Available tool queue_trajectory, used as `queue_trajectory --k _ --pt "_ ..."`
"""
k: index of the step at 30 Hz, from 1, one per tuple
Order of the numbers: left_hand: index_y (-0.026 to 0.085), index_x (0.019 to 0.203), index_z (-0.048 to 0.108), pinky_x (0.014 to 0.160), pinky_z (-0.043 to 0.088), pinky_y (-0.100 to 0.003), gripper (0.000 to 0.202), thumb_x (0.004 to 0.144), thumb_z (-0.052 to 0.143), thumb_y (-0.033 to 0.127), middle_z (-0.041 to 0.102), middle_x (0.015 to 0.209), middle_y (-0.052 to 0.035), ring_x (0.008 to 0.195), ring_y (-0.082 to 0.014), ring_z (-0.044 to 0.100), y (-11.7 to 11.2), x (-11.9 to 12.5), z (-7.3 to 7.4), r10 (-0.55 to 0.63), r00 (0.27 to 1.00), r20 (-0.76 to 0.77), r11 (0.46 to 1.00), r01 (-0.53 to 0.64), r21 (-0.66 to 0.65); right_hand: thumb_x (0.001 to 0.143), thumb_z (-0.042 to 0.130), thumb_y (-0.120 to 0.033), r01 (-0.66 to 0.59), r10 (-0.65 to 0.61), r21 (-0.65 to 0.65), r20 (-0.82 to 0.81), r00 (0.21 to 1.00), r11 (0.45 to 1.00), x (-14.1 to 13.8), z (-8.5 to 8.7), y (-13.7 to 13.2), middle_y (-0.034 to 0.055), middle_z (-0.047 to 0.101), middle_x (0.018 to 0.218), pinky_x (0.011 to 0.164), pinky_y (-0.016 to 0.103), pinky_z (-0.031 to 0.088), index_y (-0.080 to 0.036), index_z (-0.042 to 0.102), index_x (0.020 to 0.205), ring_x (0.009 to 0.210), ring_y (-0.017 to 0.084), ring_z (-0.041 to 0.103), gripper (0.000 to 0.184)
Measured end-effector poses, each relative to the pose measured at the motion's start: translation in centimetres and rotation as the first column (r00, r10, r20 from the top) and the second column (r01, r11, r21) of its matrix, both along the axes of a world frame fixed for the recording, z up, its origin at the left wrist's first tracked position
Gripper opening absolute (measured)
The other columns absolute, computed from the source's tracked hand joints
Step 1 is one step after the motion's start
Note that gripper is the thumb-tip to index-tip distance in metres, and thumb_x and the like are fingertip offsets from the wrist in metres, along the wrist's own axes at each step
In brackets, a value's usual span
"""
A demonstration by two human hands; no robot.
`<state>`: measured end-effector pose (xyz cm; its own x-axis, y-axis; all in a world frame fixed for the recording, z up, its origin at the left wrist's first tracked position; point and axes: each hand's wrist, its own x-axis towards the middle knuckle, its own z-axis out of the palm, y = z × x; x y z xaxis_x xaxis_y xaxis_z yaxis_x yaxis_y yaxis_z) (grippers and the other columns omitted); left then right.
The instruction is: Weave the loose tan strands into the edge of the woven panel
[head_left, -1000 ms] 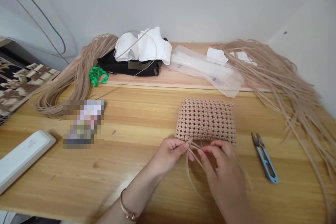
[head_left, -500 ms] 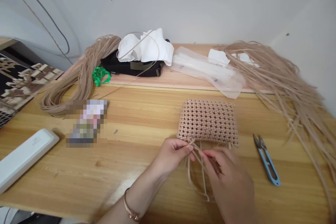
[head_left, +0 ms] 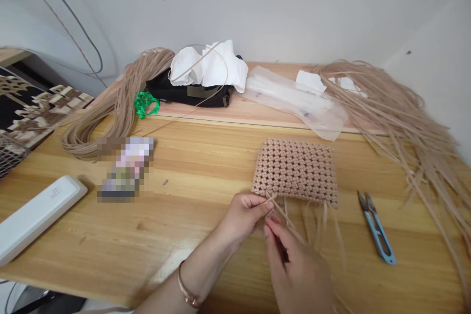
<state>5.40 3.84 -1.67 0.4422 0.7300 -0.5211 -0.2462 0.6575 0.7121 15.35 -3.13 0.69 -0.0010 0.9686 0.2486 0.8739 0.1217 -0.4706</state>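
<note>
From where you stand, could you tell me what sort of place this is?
Probably a small handicraft workspace: a wooden table holds a woven panel, loose strands and thread snips.

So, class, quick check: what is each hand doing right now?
Left hand: closed, pinching pale strands at the woven panel's edge.
Right hand: fingertips pinched together; what they hold cannot be told.

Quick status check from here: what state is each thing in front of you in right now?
Woven panel: lying flat, partly finished along its near edge.
Loose strands: hanging unwoven from that edge.
Left hand: pinching strands at the panel's corner.
Right hand: fingers pinched together below the panel.
Thread snips: lying idle, blades slightly parted.
Strip bundle: coiled.
</note>
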Motion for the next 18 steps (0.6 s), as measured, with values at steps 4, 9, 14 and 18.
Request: queue_trajectory --k 4,9,14,18 --pt "0.008 0.061 0.068 0.036 0.028 -0.018 0.03 0.065 0.068 0.039 0.061 0.05 -0.0027 0.036 -0.0052 0.045 0.2 -0.3 0.2 -0.049 0.998 -0.042 0.999 0.048 -0.02 0.088 0.038 -0.022 -0.03 0.025 0.041 0.105 0.994 0.999 0.0 -0.3 -0.4 0.0096 0.072 0.085 0.053 0.027 0.053 -0.013 0.066 0.093 0.07 0.022 0.068 0.03" --pt "0.009 0.067 0.068 0.045 0.04 -0.02 0.027 0.062 0.071 0.035 0.069 0.067 -0.0085 0.05 -0.0121 0.06 0.3 -0.4 0.1 -0.048 0.999 0.003 0.995 0.048 -0.085 0.087 0.039 -0.017 -0.088 0.076 0.036 0.254 0.964 0.995 -0.9 -1.2 -0.8 0.0115 0.071 0.087 0.048 0.025 0.052 -0.013 0.067 0.093 0.074 0.024 0.068 0.029" --pt "0.007 0.066 0.067 0.038 0.03 -0.016 0.025 0.064 0.07 0.032 0.069 0.071 -0.0114 0.053 -0.0123 0.061 0.4 -0.3 0.2 -0.063 0.998 0.009 0.987 0.063 -0.148 0.08 0.034 -0.006 -0.149 0.161 -0.063 0.324 0.932 0.987 -1.2 -1.9 -1.0 0.0143 0.069 0.09 0.036 0.026 0.046 -0.009 0.062 0.105 0.056 0.021 0.066 0.037" --pt "0.007 0.067 0.068 0.039 0.032 -0.016 0.025 0.065 0.069 0.031 0.068 0.07 -0.0105 0.047 -0.0072 0.055 0.5 -0.2 0.3 -0.068 0.997 0.033 0.985 0.072 -0.154 0.075 0.033 0.0 -0.179 0.195 -0.079 0.37 0.908 0.981 -1.1 -2.2 -1.5 0.0119 0.069 0.083 0.035 0.024 0.043 -0.015 0.064 0.1 0.054 0.019 0.064 0.043"
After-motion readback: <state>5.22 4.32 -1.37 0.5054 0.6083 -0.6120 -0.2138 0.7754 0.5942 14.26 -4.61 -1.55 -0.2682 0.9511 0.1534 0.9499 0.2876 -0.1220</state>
